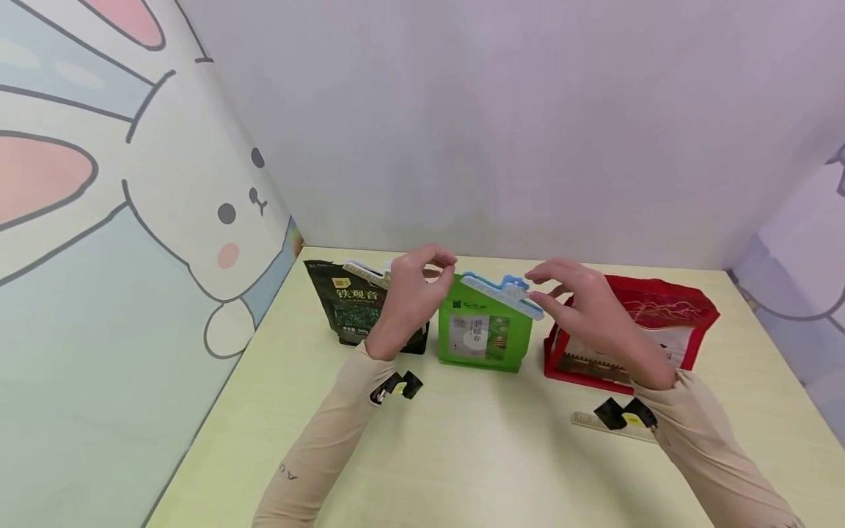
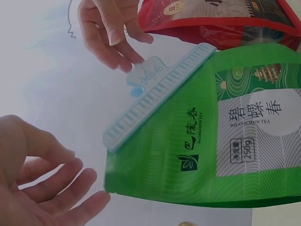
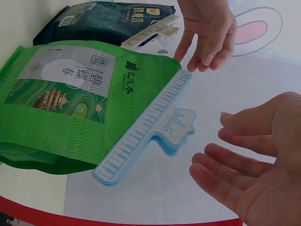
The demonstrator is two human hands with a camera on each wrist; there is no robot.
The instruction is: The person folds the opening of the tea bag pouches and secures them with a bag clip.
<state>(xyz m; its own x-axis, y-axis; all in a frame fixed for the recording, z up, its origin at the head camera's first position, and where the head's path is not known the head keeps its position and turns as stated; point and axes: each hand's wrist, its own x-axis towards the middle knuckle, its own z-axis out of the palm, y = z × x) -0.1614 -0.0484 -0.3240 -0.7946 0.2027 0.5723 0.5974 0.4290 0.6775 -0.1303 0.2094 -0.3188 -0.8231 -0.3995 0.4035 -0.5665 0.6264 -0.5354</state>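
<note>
A green tea bag (image 1: 486, 356) stands upright on the table in the middle. A light blue sealing clip (image 2: 160, 96) sits aslant across its top edge, sloping down to the right in the head view. My left hand (image 1: 414, 290) hovers by the bag's upper left corner, fingers loosely bent with nothing between them. On the other side, my right hand (image 1: 584, 304) is held beside the clip's handle, thumb and fingers parted; the right wrist view shows a gap between this hand and the clip (image 3: 146, 127).
To the left stands a black tea bag (image 1: 356, 312) with a beige clip (image 1: 359, 271) on its top, partly behind my left hand. A red bag (image 1: 680, 312) stands at the right, behind my right arm. Another beige clip (image 1: 584, 420) lies in front of it. A wall (image 1: 488, 147) rises behind.
</note>
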